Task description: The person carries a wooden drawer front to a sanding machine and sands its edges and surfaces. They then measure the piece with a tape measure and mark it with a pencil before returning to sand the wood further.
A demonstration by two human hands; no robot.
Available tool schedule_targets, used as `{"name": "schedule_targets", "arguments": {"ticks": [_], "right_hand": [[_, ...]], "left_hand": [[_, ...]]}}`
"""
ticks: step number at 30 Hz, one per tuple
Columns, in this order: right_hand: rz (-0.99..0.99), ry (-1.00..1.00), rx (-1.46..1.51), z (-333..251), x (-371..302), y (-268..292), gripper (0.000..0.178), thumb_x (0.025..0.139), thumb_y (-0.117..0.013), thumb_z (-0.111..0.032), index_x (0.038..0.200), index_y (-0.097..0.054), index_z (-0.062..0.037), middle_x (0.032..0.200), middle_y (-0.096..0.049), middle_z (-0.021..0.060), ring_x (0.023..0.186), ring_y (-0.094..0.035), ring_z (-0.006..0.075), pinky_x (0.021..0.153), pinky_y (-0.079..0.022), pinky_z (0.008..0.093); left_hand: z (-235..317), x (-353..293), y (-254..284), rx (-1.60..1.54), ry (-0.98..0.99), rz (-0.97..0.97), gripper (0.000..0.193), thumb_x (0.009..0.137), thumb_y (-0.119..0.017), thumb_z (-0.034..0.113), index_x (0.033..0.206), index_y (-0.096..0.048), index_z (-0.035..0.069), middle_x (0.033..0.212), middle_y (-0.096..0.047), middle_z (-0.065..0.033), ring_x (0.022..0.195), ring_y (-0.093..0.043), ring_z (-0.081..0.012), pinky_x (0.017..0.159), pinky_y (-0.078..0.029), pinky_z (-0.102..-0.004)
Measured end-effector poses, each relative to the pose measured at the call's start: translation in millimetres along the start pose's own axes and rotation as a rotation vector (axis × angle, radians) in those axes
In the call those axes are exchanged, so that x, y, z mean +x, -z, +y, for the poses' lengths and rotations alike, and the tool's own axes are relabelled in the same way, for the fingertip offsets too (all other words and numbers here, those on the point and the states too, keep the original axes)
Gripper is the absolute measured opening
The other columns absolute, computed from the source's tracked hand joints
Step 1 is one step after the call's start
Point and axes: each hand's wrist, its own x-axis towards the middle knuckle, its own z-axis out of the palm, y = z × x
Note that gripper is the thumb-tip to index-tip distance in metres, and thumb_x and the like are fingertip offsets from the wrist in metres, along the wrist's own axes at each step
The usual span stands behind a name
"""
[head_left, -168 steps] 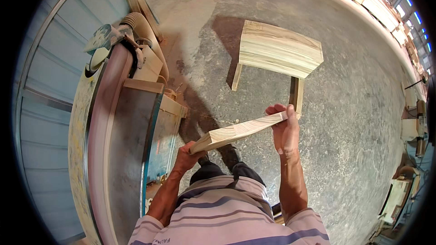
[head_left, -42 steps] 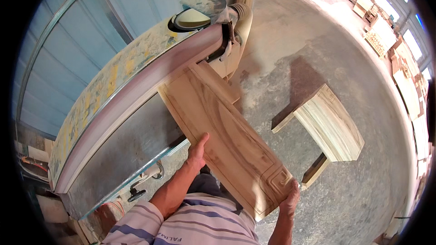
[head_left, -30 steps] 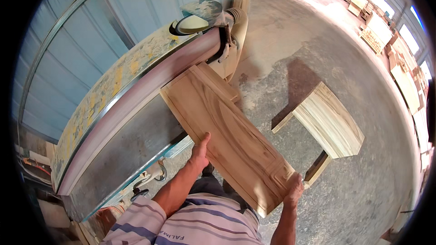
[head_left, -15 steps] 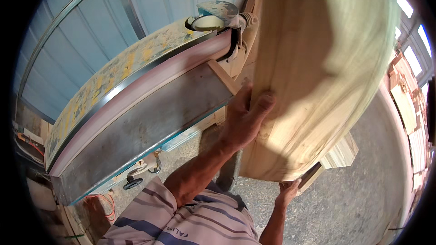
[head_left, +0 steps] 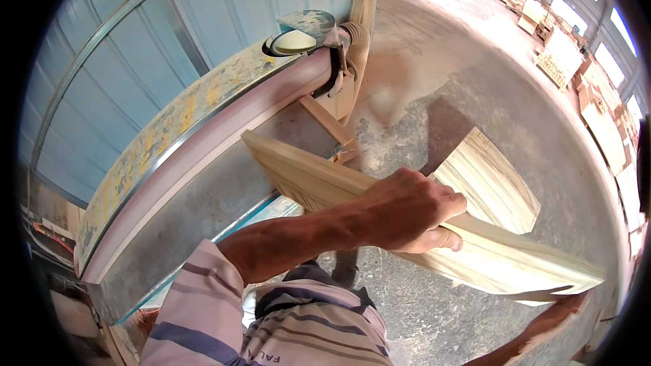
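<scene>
A pale wooden board (head_left: 325,179) with streaked grain is held on edge in front of me, stretching from above the machine table to the lower right. My left hand (head_left: 417,210) is wrapped over its upper edge near the middle, thumb on the near side. At the board's right end, my right hand (head_left: 566,308) supports it from below, its fingers mostly hidden. The board's left end hangs over the metal table (head_left: 203,196) of a long edge belt sander, whose pinkish sanding belt (head_left: 224,135) stands upright behind it.
Across the sander table's far end lies a wooden stop bar (head_left: 325,120). A ribbed dust hose (head_left: 356,32) stands behind it. Beyond my board, another pale wooden panel (head_left: 491,179) sits above the concrete floor (head_left: 407,102). Stacks of timber (head_left: 559,57) line the far right.
The board has swung from standing tall with its broad face toward me to lying lower on edge. My left hand now grips its upper edge; my right hand has moved right.
</scene>
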Motion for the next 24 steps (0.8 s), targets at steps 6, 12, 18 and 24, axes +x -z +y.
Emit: {"name": "schedule_targets", "arguments": {"ticks": [6, 12, 18, 24], "right_hand": [[-0.274, -0.599, -0.053, 47, -85, 23, 0.075, 0.087, -0.056, -0.049, 0.131, -0.032, 0.0075, 0.128, -0.043, 0.0203, 0.116, -0.043, 0.0257, 0.098, -0.032, 0.0364], [-0.370, -0.816, 0.317, 36, -148, -23, 0.068, 0.083, -0.064, -0.045, 0.119, -0.046, 0.0093, 0.114, -0.055, 0.0180, 0.106, -0.051, 0.0259, 0.095, -0.035, 0.0374], [-0.414, -0.952, 0.276, 32, -175, -53, 0.060, 0.084, -0.063, -0.045, 0.112, -0.053, 0.0075, 0.108, -0.059, 0.0107, 0.101, -0.053, 0.0171, 0.090, -0.039, 0.0305], [-0.473, -1.198, 0.248, 37, -186, -68, 0.068, 0.092, -0.051, -0.040, 0.134, -0.032, 0.0103, 0.139, -0.036, 0.0155, 0.130, -0.032, 0.0182, 0.108, -0.022, 0.0304]], "left_hand": [[-41, -10, -18, -0.013, 0.054, -0.256, 0.032, 0.071, -0.070, 0.031, 0.081, -0.059, 0.002, 0.073, -0.060, -0.0137, 0.070, -0.061, -0.0317, 0.062, -0.046, -0.0391], [-89, -19, -36, 0.032, 0.255, -0.510, 0.045, 0.069, -0.066, 0.041, 0.089, -0.063, 0.002, 0.082, -0.062, -0.0181, 0.084, -0.060, -0.0347, 0.075, -0.044, -0.0420], [-127, -35, -57, 0.034, 0.471, -0.535, 0.048, 0.071, -0.063, 0.045, 0.092, -0.063, 0.001, 0.086, -0.062, -0.0193, 0.087, -0.059, -0.0350, 0.079, -0.045, -0.0413], [-139, -87, -106, 0.136, 0.307, 0.134, 0.041, 0.077, -0.066, 0.032, 0.104, -0.059, 0.002, 0.099, -0.060, -0.0165, 0.094, -0.057, -0.0346, 0.082, -0.045, -0.0410]]}}
